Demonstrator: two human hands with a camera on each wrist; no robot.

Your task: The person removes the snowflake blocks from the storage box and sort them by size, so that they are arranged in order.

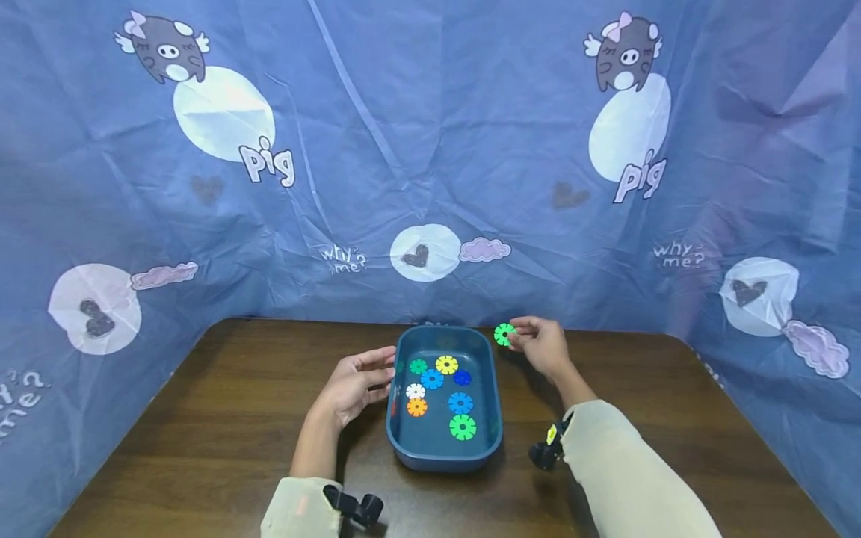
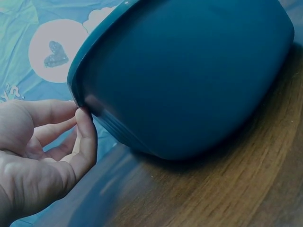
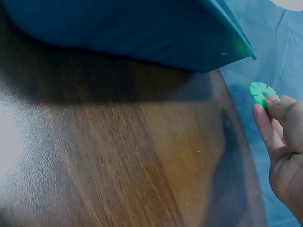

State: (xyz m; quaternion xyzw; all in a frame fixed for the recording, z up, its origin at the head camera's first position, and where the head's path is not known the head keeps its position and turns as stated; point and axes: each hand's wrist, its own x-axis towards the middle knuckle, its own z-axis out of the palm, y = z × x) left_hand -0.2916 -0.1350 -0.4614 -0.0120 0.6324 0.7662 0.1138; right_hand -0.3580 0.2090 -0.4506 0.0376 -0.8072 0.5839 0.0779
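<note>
Presently in the right hand [image 1: 542, 345]: a bright green slotted disc [image 1: 499, 334], pinched near its edge between thumb and fingers; from my end the grasp reads narrow and loaded.
Held disc's place: just outside the far right corner of the dark blue basin [image 1: 437, 462]; the right wrist view shows it against the curtain [image 3: 279, 47].
Left hand [image 1: 355, 385]: fingertips touch the basin's left side at the rim; whether they pinch the lip or only rest there, I cannot tell.
Discs inside the basin: eight, with a yellow disc [image 1: 447, 359] and a dark green disc [image 1: 418, 371] toward its far end, an orange disc [image 1: 417, 413] by its left wall and a second bright green disc [image 1: 463, 434] toward its near end.
Step in hand: I judge it to be shifting one disc across the basin's right rim; inward or outward, I cannot tell.
Next move for the disc: inward would call for lifting over that rim and a low release; outward, for setting it on the table [image 1: 222, 418] right of the basin. Either way I would want the basin steadied from its left.
</note>
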